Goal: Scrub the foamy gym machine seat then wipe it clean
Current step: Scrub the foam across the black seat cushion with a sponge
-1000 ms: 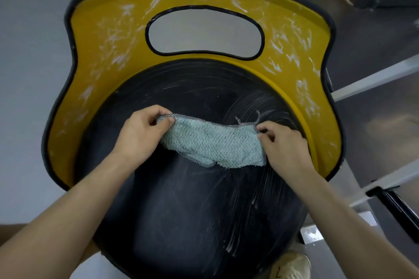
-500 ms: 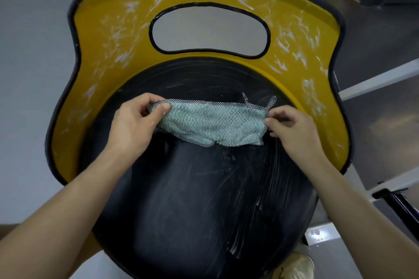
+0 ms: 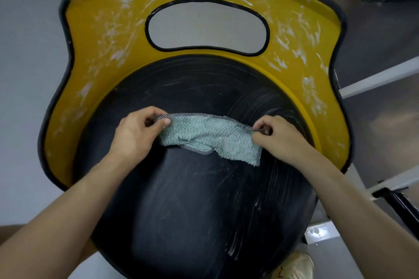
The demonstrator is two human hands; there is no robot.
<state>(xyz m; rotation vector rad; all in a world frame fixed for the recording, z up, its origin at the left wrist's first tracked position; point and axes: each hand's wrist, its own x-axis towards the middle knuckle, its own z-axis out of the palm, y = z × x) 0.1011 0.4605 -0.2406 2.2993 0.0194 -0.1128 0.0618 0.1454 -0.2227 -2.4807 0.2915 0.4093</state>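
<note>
Gym machine seat [image 3: 192, 222] lies directly below the person, with the black pad [image 3: 158, 188] near and the yellow back [image 3: 90, 63] beyond it. The left hand [image 3: 136, 136] pinches the left end of a teal mesh-edged cloth [image 3: 210, 138], and the right hand [image 3: 281, 140] pinches the right end. The cloth is stretched over the middle of the pad, its long axis from left to right, both hands equally near. White foam [image 3: 303, 29] smears the yellow back beyond the cloth, and thin streaks show at the right edge of the pad, so I judge much wiping is not yet done.
</note>
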